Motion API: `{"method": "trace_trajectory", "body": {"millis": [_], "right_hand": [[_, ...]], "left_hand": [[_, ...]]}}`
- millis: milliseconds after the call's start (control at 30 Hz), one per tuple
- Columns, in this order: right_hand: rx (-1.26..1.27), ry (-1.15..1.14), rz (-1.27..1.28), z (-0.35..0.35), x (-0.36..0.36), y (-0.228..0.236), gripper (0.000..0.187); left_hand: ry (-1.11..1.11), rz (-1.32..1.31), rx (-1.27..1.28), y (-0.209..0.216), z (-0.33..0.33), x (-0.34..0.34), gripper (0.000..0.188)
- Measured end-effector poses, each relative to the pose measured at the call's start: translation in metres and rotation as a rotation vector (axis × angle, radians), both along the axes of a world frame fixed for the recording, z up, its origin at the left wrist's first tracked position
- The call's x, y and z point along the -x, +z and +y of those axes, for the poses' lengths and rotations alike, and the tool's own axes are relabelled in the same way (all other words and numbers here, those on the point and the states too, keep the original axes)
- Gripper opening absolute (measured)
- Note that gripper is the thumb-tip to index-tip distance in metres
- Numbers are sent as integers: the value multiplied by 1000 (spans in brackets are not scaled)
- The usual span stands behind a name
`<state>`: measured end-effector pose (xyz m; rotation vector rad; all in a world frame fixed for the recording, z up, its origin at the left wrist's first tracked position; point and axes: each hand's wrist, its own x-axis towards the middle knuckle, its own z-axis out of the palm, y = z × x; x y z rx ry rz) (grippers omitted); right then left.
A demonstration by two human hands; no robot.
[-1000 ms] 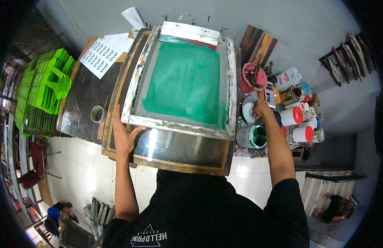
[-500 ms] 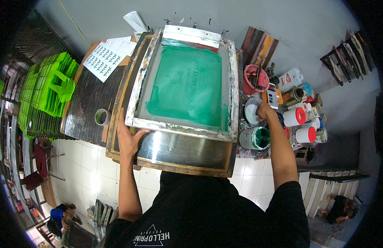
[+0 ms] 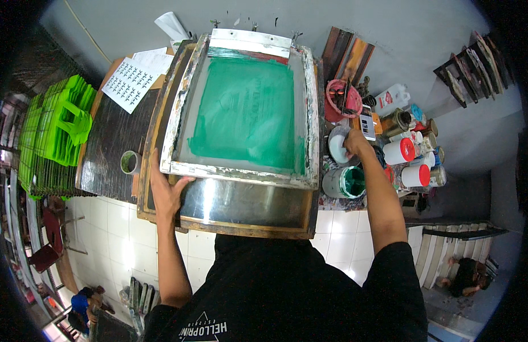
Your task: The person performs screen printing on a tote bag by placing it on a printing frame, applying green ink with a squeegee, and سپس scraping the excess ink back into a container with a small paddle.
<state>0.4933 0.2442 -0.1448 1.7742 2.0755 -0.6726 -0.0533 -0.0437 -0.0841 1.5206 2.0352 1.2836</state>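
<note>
A screen-printing frame [image 3: 239, 174] with worn white rails lies over a wood-edged, glossy table [image 3: 247, 206]. Green ink [image 3: 247, 108] covers most of its mesh, with faint lettering showing through. My left hand [image 3: 168, 192] rests at the frame's near left corner, fingers stretched along the side and thumb spread below the near rail. To the right, my right hand [image 3: 356, 143] reaches into a white bowl [image 3: 337, 142] with its fingers curled; whatever they hold is hidden. Just nearer than the bowl stands a tub of green ink [image 3: 335, 183], its inside smeared green.
A pink basin [image 3: 334, 105] with tools, a phone [image 3: 367, 126] and several paint cans [image 3: 396, 153] crowd the right side. Printed sheets [image 3: 130, 84], a small cup [image 3: 129, 162] and racked green bags [image 3: 64, 122] are on the left. Two other people [image 3: 469, 277] [image 3: 84, 305] are farther off.
The whole view has shifted, so everything sits slightly farther left and up. My right hand stays at the bowl with its fingers moved a little; my left hand keeps its place at the corner.
</note>
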Motion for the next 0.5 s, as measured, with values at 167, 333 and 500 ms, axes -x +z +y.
{"method": "trace_trajectory", "body": {"millis": [167, 333, 500], "right_hand": [[43, -325, -58, -3, 36, 25, 20], [-121, -217, -83, -12, 34, 33, 23], [-202, -133, -136, -12, 34, 32, 23]], "left_hand": [[7, -12, -5, 0, -1, 2, 105], [-1, 14, -13, -2, 2, 1, 105], [4, 23, -7, 2, 2, 0, 104]]}}
